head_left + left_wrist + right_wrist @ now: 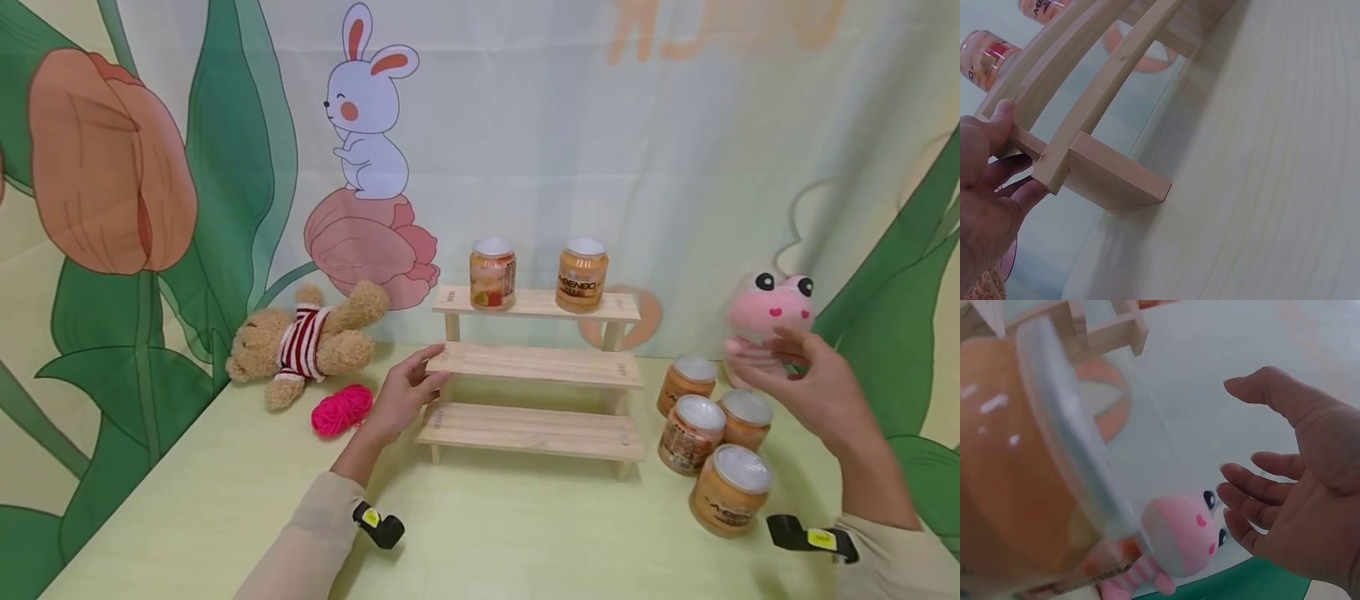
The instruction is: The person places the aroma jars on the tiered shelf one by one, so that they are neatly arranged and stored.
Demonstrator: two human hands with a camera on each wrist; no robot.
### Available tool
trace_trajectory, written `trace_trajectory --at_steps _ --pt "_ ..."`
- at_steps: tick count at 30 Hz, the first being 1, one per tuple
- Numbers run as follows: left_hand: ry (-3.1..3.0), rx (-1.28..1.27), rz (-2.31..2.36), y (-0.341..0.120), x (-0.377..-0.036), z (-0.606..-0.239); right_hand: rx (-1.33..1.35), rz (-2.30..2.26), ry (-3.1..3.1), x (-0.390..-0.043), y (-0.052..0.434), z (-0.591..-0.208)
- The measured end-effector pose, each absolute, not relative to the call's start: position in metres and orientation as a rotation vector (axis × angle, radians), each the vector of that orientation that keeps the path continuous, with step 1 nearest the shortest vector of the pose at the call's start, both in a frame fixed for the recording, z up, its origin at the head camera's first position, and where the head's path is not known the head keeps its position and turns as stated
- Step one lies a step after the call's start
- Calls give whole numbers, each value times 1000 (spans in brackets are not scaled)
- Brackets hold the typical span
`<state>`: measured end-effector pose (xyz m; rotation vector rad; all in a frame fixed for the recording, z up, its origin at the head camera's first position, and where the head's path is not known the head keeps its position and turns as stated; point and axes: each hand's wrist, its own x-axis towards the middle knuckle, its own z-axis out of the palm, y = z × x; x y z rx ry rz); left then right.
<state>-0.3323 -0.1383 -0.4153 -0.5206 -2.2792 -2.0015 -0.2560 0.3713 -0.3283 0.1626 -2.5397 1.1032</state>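
Observation:
A three-tier wooden step shelf stands mid-table. My left hand grips the left end of its middle tier, thumb on top and fingers underneath; the left wrist view shows the thumb on the slat. Two orange jars stand on the top tier. Several more orange jars stand in a cluster on the table at the right. Above them my right hand hovers with fingers spread, holding nothing. In the right wrist view that hand is beside a close, blurred jar.
A teddy bear lies at the back left with a pink yarn ball in front of it. A pink frog plush sits behind my right hand. A printed curtain closes off the back. The pale green table runs forward.

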Motion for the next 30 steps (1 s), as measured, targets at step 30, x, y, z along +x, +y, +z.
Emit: trace_trajectory --at_steps 30 --pt "-2263 -531 -2017 -138 -333 -416 477 1385 -2583 -279 418 -400"
